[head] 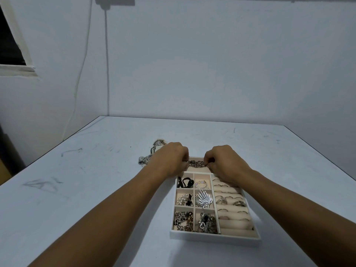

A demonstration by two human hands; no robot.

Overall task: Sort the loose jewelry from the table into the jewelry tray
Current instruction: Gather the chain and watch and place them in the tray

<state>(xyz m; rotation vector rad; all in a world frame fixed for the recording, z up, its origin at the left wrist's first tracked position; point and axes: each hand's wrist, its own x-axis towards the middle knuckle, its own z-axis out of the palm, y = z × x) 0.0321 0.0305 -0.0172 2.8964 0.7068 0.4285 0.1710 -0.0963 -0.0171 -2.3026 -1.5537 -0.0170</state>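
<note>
One head-worn camera looks forward and down across the table (81,170), near the hands, toward the wall (212,64).

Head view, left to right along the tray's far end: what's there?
Silver watch → left hand → chain, pinched at each end by a hand → right hand.
</note>
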